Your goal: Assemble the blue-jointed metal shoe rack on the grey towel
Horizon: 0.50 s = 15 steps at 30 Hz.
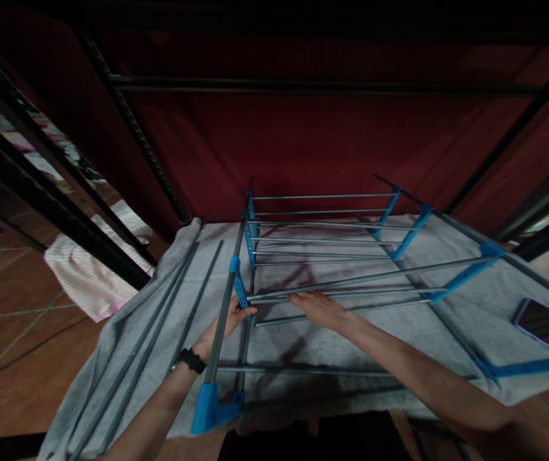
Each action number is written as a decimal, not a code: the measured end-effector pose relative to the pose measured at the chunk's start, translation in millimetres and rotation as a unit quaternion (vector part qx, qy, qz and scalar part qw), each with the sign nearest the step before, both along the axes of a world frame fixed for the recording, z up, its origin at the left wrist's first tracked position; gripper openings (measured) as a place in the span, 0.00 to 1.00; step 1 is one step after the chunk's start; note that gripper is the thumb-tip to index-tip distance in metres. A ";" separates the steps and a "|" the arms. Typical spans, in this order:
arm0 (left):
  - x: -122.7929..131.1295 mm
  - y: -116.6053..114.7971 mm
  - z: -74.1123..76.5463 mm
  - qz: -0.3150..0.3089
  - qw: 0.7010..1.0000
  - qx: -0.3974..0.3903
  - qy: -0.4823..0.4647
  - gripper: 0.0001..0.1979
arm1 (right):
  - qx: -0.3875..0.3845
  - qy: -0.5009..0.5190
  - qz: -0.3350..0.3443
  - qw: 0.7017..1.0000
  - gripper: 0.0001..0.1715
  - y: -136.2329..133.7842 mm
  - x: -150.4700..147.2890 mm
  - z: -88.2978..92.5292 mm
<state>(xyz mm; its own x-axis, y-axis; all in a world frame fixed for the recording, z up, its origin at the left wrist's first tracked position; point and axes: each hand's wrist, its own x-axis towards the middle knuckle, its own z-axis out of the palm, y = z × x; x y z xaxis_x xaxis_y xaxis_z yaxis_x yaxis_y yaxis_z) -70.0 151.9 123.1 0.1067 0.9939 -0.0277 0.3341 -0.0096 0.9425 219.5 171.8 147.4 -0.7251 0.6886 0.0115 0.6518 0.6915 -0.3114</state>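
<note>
A shoe rack frame of grey metal rods (322, 256) and blue plastic side brackets (239, 289) lies on a grey blanket (303, 339). My left hand (223, 330), with a black watch on the wrist, is wrapped around the rack's left upright pole just below a blue bracket. My right hand (319, 308) rests on the nearest cross rods, its fingers closed around one rod near the left end. A lower blue corner piece (209, 410) sits near my left forearm.
Several loose grey rods (168, 307) lie on the blanket at left. A dark phone (540, 322) lies on the blanket at right. Dark red fabric walls and black metal bars surround the spot. A striped cloth (86, 272) lies on the tiled floor at left.
</note>
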 end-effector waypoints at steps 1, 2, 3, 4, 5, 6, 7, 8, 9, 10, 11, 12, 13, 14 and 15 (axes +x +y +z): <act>1.4 -0.1 -0.8 0.000 1.000 -0.001 -0.007 0.18 | 0.001 -0.001 0.003 1.000 0.39 -0.5 -1.7 -0.3; 2.5 -0.1 -1.5 -0.002 1.000 -0.002 -0.013 0.18 | 0.000 -0.003 0.005 1.000 0.38 -1.1 -3.0 -0.4; 3.4 -0.2 -1.9 -0.003 1.000 -0.003 -0.018 0.18 | -0.001 -0.006 0.006 1.000 0.38 -1.7 -4.0 -0.2; 4.1 -0.3 -1.9 -0.002 1.000 -0.003 -0.022 0.18 | 0.001 -0.007 0.008 1.000 0.37 -2.2 -4.7 0.2; 4.7 -0.4 -1.5 -0.002 1.000 -0.005 -0.024 0.18 | 0.005 -0.008 0.008 1.000 0.37 -2.7 -5.0 0.5; 5.3 -0.5 -0.6 -0.001 1.000 -0.008 -0.024 0.18 | 0.009 -0.009 0.009 1.000 0.37 -3.1 -5.1 0.7; 5.9 -0.6 0.6 0.003 1.000 -0.014 -0.021 0.19 | 0.014 -0.009 0.010 1.000 0.37 -3.4 -5.1 0.7; 6.5 -0.7 2.0 0.008 1.000 -0.020 -0.018 0.19 | 0.018 -0.010 0.011 1.000 0.37 -3.5 -5.1 0.3; 7.1 -0.8 3.5 0.012 0.999 -0.025 -0.016 0.20 | 0.021 -0.009 0.012 1.000 0.38 -3.5 -5.0 -0.3; 7.6 -0.9 4.7 0.014 0.999 -0.029 -0.015 0.20 | 0.024 -0.008 0.012 1.000 0.38 -3.3 -5.0 -1.2; 8.0 -1.1 5.7 0.014 0.999 -0.032 -0.014 0.20 | 0.026 -0.006 0.013 1.000 0.38 -3.1 -5.0 -2.2; 8.2 -1.2 6.4 0.014 0.999 -0.033 -0.015 0.20 | 0.028 -0.004 0.013 1.000 0.38 -2.9 -5.0 -3.1; 8.3 -1.4 6.8 0.012 0.999 -0.032 -0.016 0.20 | 0.030 -0.002 0.014 0.999 0.37 -2.7 -5.1 -3.8; 8.3 -1.6 6.9 0.012 0.999 -0.029 -0.019 0.19 | 0.031 -0.001 0.015 0.999 0.37 -2.5 -5.1 -4.1; 8.1 -1.8 6.8 0.012 0.999 -0.027 -0.023 0.19 | 0.032 -0.001 0.015 0.999 0.37 -2.4 -5.1 -4.1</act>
